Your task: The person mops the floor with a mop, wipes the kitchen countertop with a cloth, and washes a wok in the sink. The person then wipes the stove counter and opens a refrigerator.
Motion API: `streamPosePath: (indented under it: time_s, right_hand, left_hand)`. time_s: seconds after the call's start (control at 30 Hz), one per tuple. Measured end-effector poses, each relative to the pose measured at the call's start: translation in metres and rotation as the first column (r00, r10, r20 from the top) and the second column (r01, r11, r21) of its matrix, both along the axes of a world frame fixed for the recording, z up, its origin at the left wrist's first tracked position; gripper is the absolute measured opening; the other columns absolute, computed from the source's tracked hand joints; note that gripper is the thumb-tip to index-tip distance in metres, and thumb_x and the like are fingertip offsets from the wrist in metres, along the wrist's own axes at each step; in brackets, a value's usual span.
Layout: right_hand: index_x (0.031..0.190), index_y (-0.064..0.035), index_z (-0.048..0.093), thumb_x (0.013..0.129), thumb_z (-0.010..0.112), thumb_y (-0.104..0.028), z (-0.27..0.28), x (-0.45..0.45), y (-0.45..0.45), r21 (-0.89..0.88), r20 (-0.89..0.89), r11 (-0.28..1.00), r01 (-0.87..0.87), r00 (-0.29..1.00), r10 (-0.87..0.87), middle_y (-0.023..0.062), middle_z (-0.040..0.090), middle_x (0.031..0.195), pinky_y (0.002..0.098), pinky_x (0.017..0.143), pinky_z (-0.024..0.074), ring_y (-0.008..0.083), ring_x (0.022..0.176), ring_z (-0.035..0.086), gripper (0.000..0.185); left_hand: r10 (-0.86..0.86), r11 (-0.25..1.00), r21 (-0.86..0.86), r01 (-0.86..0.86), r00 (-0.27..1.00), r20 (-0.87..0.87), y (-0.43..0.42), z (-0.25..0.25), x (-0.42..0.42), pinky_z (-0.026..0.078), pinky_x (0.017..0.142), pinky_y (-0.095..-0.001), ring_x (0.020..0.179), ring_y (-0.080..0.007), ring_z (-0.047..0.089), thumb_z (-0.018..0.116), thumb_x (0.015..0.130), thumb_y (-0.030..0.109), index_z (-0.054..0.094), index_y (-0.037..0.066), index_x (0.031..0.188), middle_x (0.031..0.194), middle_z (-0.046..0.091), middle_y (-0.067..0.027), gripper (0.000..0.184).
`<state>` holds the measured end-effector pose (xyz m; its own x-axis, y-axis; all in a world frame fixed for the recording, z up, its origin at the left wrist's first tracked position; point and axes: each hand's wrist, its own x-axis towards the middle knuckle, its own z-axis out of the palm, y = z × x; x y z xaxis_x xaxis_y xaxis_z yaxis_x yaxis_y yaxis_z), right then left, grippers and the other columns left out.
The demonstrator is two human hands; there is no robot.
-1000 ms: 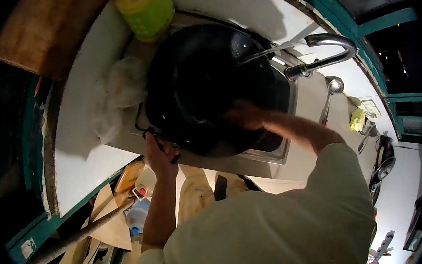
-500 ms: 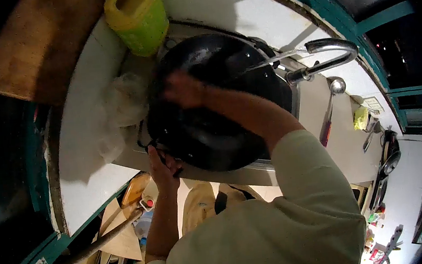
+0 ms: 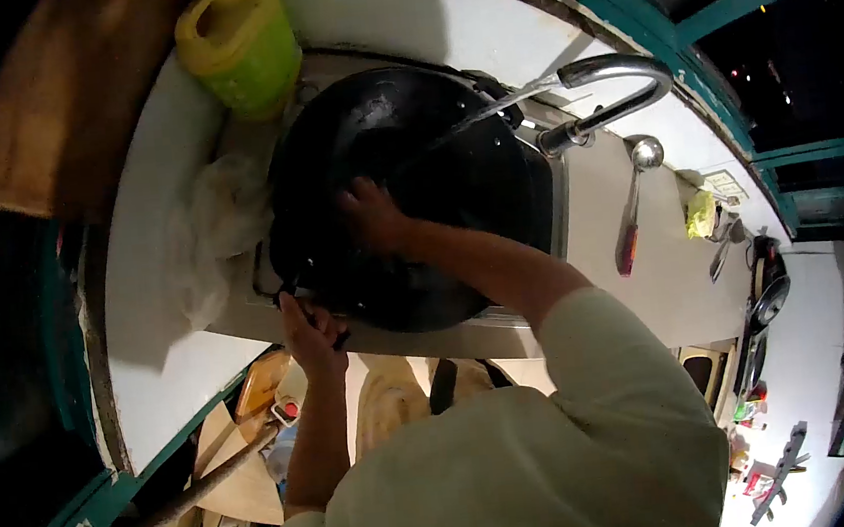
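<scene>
A large black wok (image 3: 437,202) rests over the metal sink (image 3: 560,213). Water runs into it from the curved chrome faucet (image 3: 616,68). My left hand (image 3: 313,331) is wrapped round the wok's near-left handle. Inside the wok, my right hand (image 3: 374,215) lies against the inner surface with its fingers apart; no object shows in it, though its palm side is hidden.
A yellow-green container (image 3: 246,63) and a clear plastic bag (image 3: 227,210) are left of the wok. A ladle (image 3: 645,156) lies on the counter at the right, with a yellow packet (image 3: 701,215) and more utensils beyond. A wooden board (image 3: 47,106) is at upper left.
My right hand swept from the wok's lower right to its upper left, then shifted slightly down. My left hand keeps its hold on the handle. The camera view has shifted a little.
</scene>
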<state>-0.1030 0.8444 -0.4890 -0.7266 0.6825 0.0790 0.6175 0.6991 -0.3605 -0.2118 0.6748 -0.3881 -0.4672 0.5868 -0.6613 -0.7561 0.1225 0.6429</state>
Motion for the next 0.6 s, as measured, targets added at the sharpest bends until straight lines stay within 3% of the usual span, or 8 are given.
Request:
streamPosePath:
  time_s: [0.07,0.13,0.23,0.4,0.43,0.53,0.57,0.6]
  right_hand:
    - [0.108,-0.0026,0.046,0.078,0.055,-0.022,0.007,-0.032,0.037,0.429,-0.14,0.846,0.317,0.948,-0.285,0.0241,0.047,0.104,0.0438,0.079,0.0409,0.0402,0.091,0.044,0.037]
    - [0.109,-0.0018,0.046,0.078,0.059,-0.023,0.023,-0.058,0.078,-0.3,-0.485,0.778,0.552,0.614,-0.623,0.0226,0.047,0.106,0.0394,0.085,0.0388,0.038,0.096,0.045,0.04]
    - [0.11,-0.0022,0.046,0.078,0.06,-0.02,0.011,-0.067,0.038,-0.197,-0.618,0.965,0.17,0.743,-0.257,0.0182,0.048,0.106,0.0371,0.089,0.0364,0.0328,0.101,0.045,0.039]
    - [0.114,-0.0054,0.047,0.081,0.057,-0.018,0.057,0.023,-0.083,-0.611,-0.384,0.714,-0.341,0.917,0.11,0.0145,0.049,0.111,0.0359,0.093,0.0336,0.028,0.106,0.044,0.037]
    - [0.114,-0.0074,0.048,0.081,0.057,-0.019,0.066,0.049,-0.088,-0.716,-0.298,0.612,-0.336,0.94,0.167,0.0136,0.05,0.111,0.0359,0.093,0.0338,0.0277,0.106,0.045,0.035]
    - [0.106,-0.008,0.055,0.083,0.049,-0.026,0.091,0.142,-0.078,-0.465,0.091,0.851,-0.245,0.943,0.321,0.0178,0.055,0.103,0.0392,0.089,0.0371,0.0325,0.098,0.049,0.03]
    - [0.104,-0.0079,0.056,0.083,0.048,-0.026,0.082,0.169,-0.062,-0.373,0.249,0.911,-0.174,0.927,0.279,0.0176,0.056,0.101,0.0406,0.088,0.0374,0.033,0.097,0.05,0.028]
    - [0.103,-0.0079,0.056,0.083,0.047,-0.027,0.053,0.201,-0.032,-0.478,0.168,0.872,0.106,0.985,-0.028,0.0174,0.056,0.101,0.0419,0.086,0.0375,0.0329,0.096,0.05,0.028]
  left_hand:
    - [-0.026,0.997,0.071,0.028,0.999,-0.028,-0.005,-0.009,0.001,0.028,0.038,-0.0253,0.039,-0.0098,0.027,0.042,0.088,0.046,0.038,0.016,0.066,0.047,0.031,0.0029,0.037]
    - [-0.035,0.996,0.08,0.039,0.998,-0.052,-0.009,-0.016,0.0,0.028,0.037,-0.0255,0.039,-0.0097,0.028,0.042,0.088,0.046,0.038,0.016,0.066,0.048,0.031,0.003,0.038]
    - [-0.025,0.999,0.026,0.027,0.997,-0.069,-0.006,-0.014,0.002,0.03,0.037,-0.0255,0.039,-0.0096,0.029,0.042,0.088,0.047,0.038,0.016,0.066,0.049,0.032,0.0031,0.038]
    - [0.013,0.999,0.035,-0.01,0.996,-0.086,-0.004,-0.015,-0.002,0.032,0.039,-0.024,0.041,-0.0092,0.032,0.046,0.086,0.048,0.039,0.016,0.067,0.049,0.032,0.0037,0.037]
    - [0.02,0.999,0.03,-0.018,0.997,-0.071,-0.004,-0.015,-0.002,0.032,0.039,-0.0236,0.041,-0.0089,0.032,0.046,0.086,0.047,0.039,0.016,0.067,0.049,0.032,0.0039,0.037]
    - [0.041,0.999,0.0,-0.041,0.998,-0.04,-0.002,-0.021,-0.005,0.032,0.039,-0.0225,0.041,-0.008,0.031,0.046,0.086,0.047,0.039,0.017,0.067,0.05,0.032,0.0042,0.036]
    - [0.054,0.998,-0.02,-0.054,0.998,-0.034,-0.001,-0.027,-0.007,0.032,0.039,-0.0222,0.041,-0.0077,0.032,0.046,0.086,0.047,0.04,0.017,0.068,0.05,0.032,0.0042,0.036]
    - [0.062,0.997,-0.042,-0.063,0.998,-0.029,-0.002,-0.029,-0.005,0.031,0.039,-0.0219,0.042,-0.0075,0.032,0.046,0.087,0.046,0.04,0.017,0.068,0.05,0.032,0.0042,0.035]
